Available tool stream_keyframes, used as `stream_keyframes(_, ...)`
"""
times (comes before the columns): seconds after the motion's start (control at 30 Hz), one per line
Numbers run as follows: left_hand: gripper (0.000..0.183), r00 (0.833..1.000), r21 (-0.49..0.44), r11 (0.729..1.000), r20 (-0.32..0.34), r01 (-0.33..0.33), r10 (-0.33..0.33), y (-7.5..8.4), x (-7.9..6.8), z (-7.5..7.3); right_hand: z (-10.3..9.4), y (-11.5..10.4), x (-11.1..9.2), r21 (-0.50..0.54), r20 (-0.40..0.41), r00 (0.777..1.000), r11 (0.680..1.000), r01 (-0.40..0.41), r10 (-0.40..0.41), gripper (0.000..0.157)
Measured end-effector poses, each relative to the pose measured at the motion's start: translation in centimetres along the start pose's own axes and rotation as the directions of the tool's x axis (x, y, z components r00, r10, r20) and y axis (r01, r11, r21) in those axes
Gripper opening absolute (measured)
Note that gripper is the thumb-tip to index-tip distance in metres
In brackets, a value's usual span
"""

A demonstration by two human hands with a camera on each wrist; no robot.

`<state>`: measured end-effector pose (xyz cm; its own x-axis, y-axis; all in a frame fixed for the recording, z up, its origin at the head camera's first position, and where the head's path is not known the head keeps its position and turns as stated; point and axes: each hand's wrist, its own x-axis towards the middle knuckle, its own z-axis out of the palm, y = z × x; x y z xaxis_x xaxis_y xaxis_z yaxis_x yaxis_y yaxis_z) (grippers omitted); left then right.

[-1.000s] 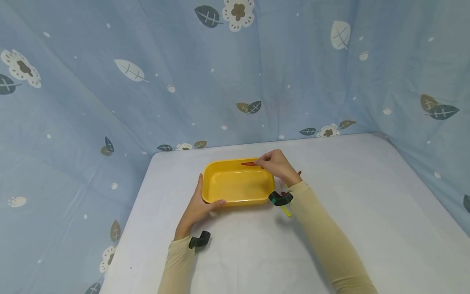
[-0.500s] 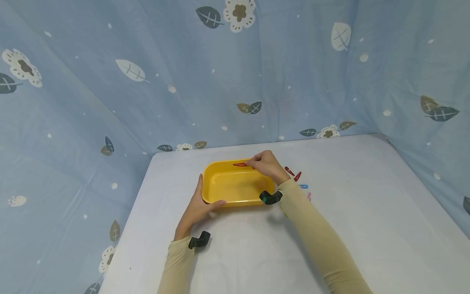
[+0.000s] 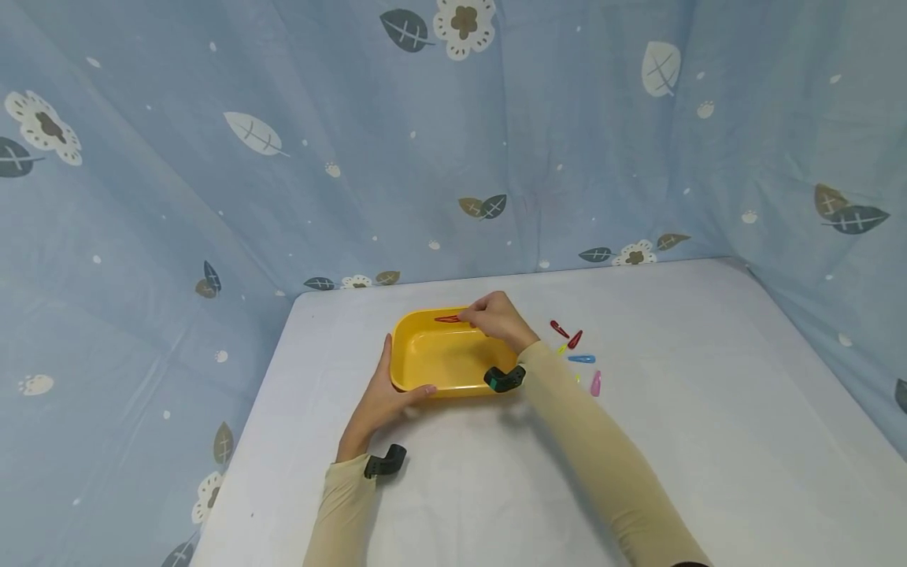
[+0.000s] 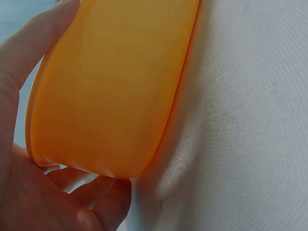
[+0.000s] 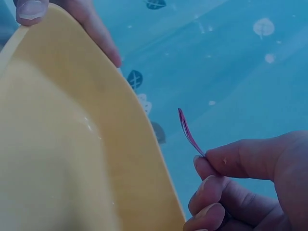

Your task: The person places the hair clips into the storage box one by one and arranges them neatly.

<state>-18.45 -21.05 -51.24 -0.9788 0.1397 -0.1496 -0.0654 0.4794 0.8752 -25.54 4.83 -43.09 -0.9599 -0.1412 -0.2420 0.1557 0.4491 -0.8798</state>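
A shallow yellow plastic tray (image 3: 446, 361) sits on the white-covered table. My left hand (image 3: 378, 403) grips its near left corner, the thumb over the front rim and the fingers against the outer left wall, as the left wrist view also shows on the tray (image 4: 110, 91). Between thumb and index finger, my right hand (image 3: 497, 319) pinches one end of a red snap hair clip (image 3: 446, 319). This hand is over the tray's back rim. In the right wrist view the hair clip (image 5: 185, 127) points away from the fingertips, up beside the rim.
Right of the tray lie loose hair clips: a dark red clip (image 3: 559, 328), another red clip (image 3: 575, 339), a blue clip (image 3: 582, 358) and a pink clip (image 3: 596, 383). Bits of yellow show beside the right sleeve (image 3: 588, 425). A patterned blue curtain (image 3: 397, 197) hangs behind the table.
My right hand has slid left along the tray's back rim with the red hair clip, uncovering the loose clips on the table. The left hand and the tray have stayed in place.
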Motion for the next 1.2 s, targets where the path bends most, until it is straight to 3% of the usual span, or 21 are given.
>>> stream_keyframes(0.3, 0.134, 1.000, 0.002, 1.000, 0.001, 0.001, -0.001, 0.0, -0.1, -0.1, 1.2, -0.4, 0.8, 0.028, 0.031, 0.999, 0.999, -0.043, 0.042, 0.029)
stream_keyframes(0.57, 0.134, 1.000, 0.010, 1.000, 0.000, 0.016, -0.016, -0.3, 0.0, 0.0, 2.5, -0.2, 1.5, 0.053, 0.045, 0.999, 0.998, -0.027, 0.024, 0.029)
stream_keyframes(0.73, 0.132, 1.000, 0.006, 1.000, -0.003, 0.022, -0.022, -0.1, 0.0, 0.0, 3.4, 0.0, 2.1, 0.029, 0.028, 0.999, 0.999, -0.046, 0.045, 0.029)
stream_keyframes(0.97, 0.132, 0.999, 0.005, 0.999, 0.001, 0.035, -0.035, 0.0, -0.1, 0.0, 4.6, 0.2, 3.3, -0.034, 0.015, 0.991, 0.991, -0.133, 0.133, 0.031)
stream_keyframes(1.2, 0.132, 1.000, -0.006, 1.000, 0.007, -0.001, 0.001, -0.1, -0.1, -0.1, 5.5, 0.4, 3.7, -0.039, 0.019, 0.991, 0.990, -0.132, 0.133, 0.026)
